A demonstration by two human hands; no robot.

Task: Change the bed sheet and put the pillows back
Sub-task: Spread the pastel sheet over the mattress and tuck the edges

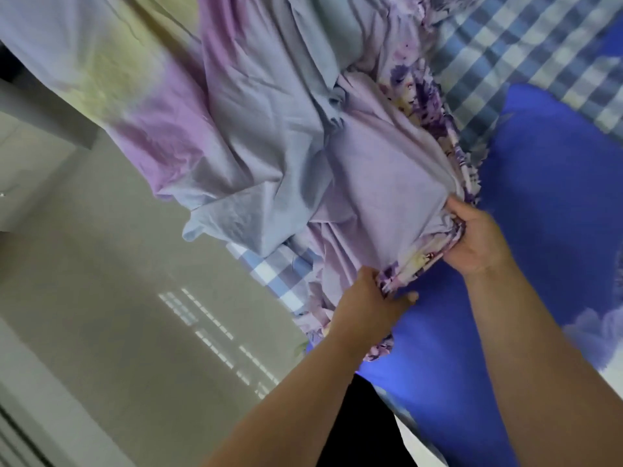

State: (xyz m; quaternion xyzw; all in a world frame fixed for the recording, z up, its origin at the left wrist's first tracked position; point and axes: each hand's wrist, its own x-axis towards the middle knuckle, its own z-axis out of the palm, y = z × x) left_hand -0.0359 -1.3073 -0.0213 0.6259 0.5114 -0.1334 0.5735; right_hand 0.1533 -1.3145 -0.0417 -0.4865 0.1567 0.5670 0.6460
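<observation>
Both grips are closed tight on one gathered edge of the lilac floral sheet (pixel 381 183): the left hand (pixel 367 308) pinches the printed hem between thumb and fingers, and the right hand (pixel 478 241) curls round a bunched fold just beside it. The sheet's long axis runs from the hands toward the bed's far end. It lies rumpled along the bed's left edge, over a blue cloud-print sheet (pixel 539 203) and a checked cover (pixel 526 59).

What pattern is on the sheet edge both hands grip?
Purple floral print on the sheet edge, head view.
</observation>
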